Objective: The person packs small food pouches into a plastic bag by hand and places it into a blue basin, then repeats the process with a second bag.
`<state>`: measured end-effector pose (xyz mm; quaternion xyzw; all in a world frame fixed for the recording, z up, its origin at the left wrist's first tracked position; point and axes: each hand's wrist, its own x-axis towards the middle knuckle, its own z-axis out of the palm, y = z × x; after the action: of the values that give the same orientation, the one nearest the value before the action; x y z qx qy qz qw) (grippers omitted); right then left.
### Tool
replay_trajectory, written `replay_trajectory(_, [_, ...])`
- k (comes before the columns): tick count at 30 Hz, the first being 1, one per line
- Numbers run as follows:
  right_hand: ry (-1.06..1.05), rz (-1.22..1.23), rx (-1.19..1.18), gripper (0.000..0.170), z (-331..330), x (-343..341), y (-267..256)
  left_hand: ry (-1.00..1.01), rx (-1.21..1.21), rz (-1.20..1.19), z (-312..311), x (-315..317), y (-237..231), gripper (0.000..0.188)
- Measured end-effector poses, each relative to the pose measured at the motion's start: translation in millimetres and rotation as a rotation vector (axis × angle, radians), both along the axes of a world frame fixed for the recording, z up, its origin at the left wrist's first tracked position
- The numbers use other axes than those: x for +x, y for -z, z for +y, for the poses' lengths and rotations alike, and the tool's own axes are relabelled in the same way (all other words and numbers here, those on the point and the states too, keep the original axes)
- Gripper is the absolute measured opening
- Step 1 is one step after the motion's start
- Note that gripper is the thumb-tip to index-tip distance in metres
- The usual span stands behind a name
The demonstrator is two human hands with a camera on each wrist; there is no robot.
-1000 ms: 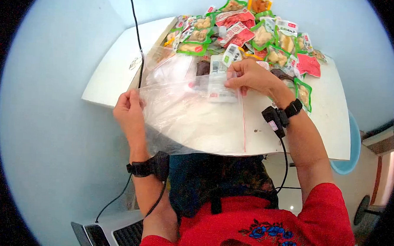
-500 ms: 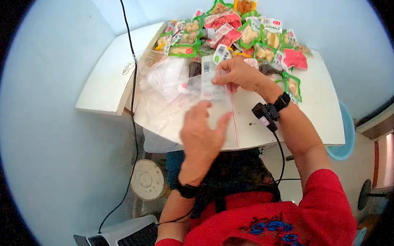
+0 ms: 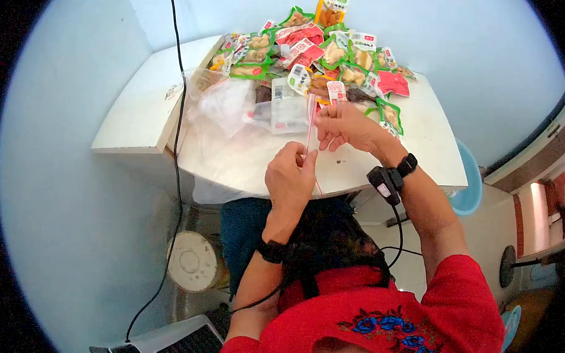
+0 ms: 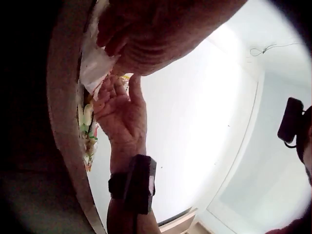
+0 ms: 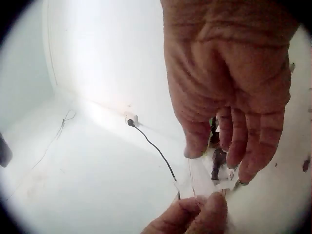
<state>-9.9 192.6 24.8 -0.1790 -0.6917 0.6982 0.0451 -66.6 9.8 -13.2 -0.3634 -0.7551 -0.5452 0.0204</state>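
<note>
A clear zip bag with a red line along its opening [image 3: 310,123] stretches over the front of the table. Finger and thumb of my left hand [image 3: 288,180] pinch the bag's edge. My right hand [image 3: 349,126] is just beyond, beside the upper end of that edge. In the right wrist view, the right hand [image 5: 229,83] has its thumb apart from its loosely bent fingers, the thumb tip right at the plastic [image 5: 200,178]. The left fingers [image 5: 209,214] grip the plastic below it. A pale packet with a barcode [image 3: 288,105] shows through the bag.
Many packaged foods [image 3: 324,53] are heaped at the back of the white table [image 3: 420,156]. More clear plastic bags [image 3: 226,103] lie at the left. A black cable [image 3: 183,111] hangs past the left side. A blue basin [image 3: 469,183] is beyond the right edge.
My left hand has let go of the bag's left corner and moved right to pinch its red-lined edge. The right fingers, pinching the bag's upper corner before, have loosened beside it.
</note>
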Motion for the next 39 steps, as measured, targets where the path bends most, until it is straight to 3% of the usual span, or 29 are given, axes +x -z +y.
replay_trajectory(5, [-0.025, 0.064, -0.123, 0.024, -17, 19, 6, 0.063, -0.014, -0.011, 0, 2, 3, 0.021])
replay_trajectory(8, [-0.006, 0.097, 0.096, 0.02, -21, 24, 10, 0.085, 0.048, 0.019, -2, 3, 6, 0.021])
replay_trajectory(15, [0.152, 0.051, 0.106, 0.02, -36, 41, 12, 0.007, 0.138, -0.087, -25, 14, -6, 0.018])
replay_trajectory(17, [0.169, 0.041, 0.227, 0.02, -36, 46, 21, -0.076, 0.244, -0.028, -30, 20, -15, 0.016])
replay_trajectory(22, [0.227, 0.042, 0.444, 0.02, -42, 41, 31, -0.219, 0.244, 0.084, -38, 33, -35, 0.015])
replay_trajectory(25, [0.209, 0.122, 0.762, 0.023, -44, 33, 30, -0.214, 0.192, 0.252, -34, 33, -27, 0.015])
replay_trajectory(26, [0.234, 0.029, 0.649, 0.025, -47, 34, 28, -0.181, 0.178, 0.319, -33, 32, -24, 0.013])
replay_trajectory(29, [0.244, 0.006, 0.71, 0.024, -45, 31, 28, -0.187, 0.062, 0.534, -32, 27, -14, 0.015])
replay_trajectory(33, [0.257, 0.012, 0.645, 0.023, -40, 28, 35, -0.142, -0.088, 0.653, -39, 28, -1, 0.015])
replay_trajectory(39, [0.28, -0.014, 0.554, 0.022, -44, 26, 36, -0.202, -0.18, 0.441, -42, 41, -5, 0.024])
